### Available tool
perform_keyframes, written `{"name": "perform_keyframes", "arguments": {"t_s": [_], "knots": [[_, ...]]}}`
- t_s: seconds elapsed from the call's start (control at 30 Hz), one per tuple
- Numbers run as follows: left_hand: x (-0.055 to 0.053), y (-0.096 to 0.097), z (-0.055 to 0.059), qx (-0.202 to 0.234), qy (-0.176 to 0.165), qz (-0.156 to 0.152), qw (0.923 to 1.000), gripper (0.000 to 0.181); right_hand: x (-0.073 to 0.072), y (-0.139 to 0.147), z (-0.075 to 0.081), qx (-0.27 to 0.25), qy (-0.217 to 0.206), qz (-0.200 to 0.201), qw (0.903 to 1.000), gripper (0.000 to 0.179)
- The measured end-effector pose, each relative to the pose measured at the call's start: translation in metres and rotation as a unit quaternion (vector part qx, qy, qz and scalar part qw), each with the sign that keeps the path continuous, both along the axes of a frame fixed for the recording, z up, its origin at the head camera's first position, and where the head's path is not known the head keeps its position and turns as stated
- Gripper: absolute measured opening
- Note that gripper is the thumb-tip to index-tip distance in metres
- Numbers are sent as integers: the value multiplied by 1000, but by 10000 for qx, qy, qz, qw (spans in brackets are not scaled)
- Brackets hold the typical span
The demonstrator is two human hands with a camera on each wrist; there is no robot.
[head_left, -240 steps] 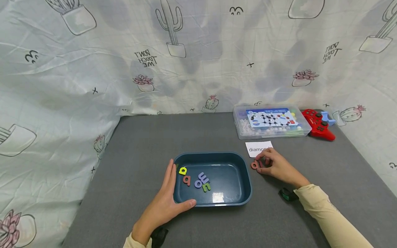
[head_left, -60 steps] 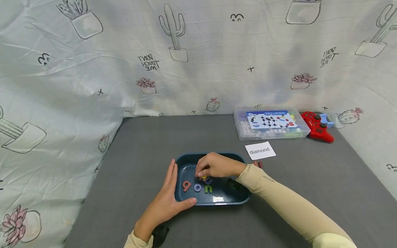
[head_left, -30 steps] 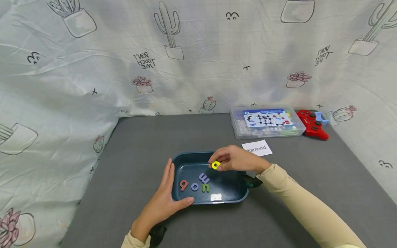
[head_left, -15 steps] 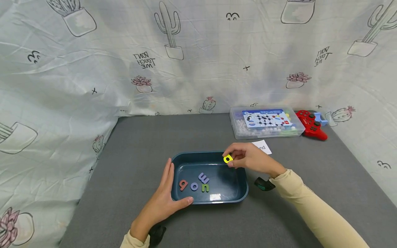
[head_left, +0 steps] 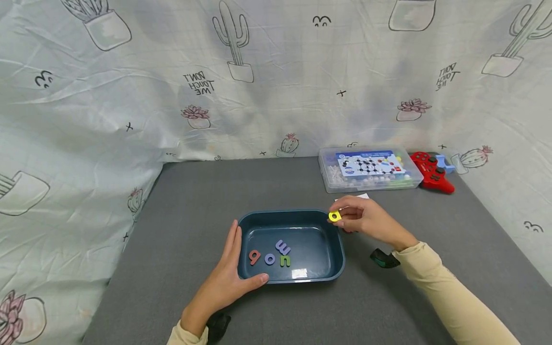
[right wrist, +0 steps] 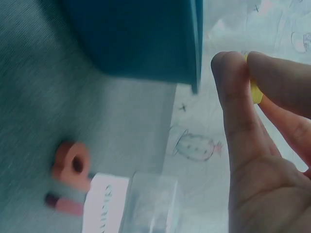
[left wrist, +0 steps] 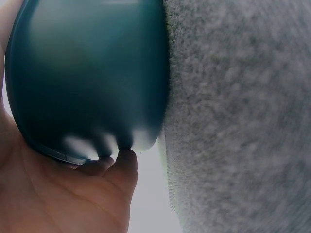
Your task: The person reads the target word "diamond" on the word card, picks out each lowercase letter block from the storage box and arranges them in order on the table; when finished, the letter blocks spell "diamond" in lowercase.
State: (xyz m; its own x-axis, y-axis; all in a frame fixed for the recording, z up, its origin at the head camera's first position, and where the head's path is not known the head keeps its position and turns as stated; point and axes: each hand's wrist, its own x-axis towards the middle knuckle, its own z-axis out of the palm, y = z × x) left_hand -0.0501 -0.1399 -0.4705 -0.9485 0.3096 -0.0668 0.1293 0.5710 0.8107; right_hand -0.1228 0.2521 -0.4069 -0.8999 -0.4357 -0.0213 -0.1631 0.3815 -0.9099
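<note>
My right hand [head_left: 375, 220] pinches a yellow letter piece [head_left: 338, 218] between thumb and fingertips, above the right rim of the dark blue tray [head_left: 312, 249]. In the right wrist view only a yellow edge of it shows. My left hand [head_left: 226, 273] rests against the tray's left end, fingers extended along that side, thumb on the front rim. Inside the tray lie a red q-like letter [head_left: 258, 254], a purple o [head_left: 266, 259], a purple m [head_left: 282, 247] and a green n [head_left: 285, 257]. Below my right hand, a red d-like letter [right wrist: 60, 167] and red i-like piece [right wrist: 68, 205] lie on the table.
The white word card [right wrist: 103, 199] is mostly hidden behind my right hand in the head view. A clear plastic box [head_left: 371, 184] with a molecule-picture label stands at the back right. Beside it are a red game controller [head_left: 435, 179] and a light blue object [head_left: 444, 163].
The yellow letter was picked up from the tray's left part and carried right, over the right rim. The red q-like letter shifted. My left hand stays on the tray.
</note>
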Motion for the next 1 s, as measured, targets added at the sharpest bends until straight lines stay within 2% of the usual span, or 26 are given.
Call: {"name": "perform_keyframes", "arguments": {"t_s": [0.13, 0.33, 0.73, 1.0], "knots": [[-1, 0, 0, 4, -12, -19, 10000, 131, 2, 11, -5, -167, -112, -122, 9997, 32], [-1, 0, 0, 5, -57, -15, 10000, 131, 7, 27, -11, 31, 131, -376, 9992, 30], [0, 0, -1, -35, -130, -14, 9999, 131, 15, 58, -29, 579, 299, -847, 9943, 31], [-1, 0, -2, 77, -71, 1, 9999, 131, 9, 73, -38, 1331, 604, -899, 9852, 32]]}}
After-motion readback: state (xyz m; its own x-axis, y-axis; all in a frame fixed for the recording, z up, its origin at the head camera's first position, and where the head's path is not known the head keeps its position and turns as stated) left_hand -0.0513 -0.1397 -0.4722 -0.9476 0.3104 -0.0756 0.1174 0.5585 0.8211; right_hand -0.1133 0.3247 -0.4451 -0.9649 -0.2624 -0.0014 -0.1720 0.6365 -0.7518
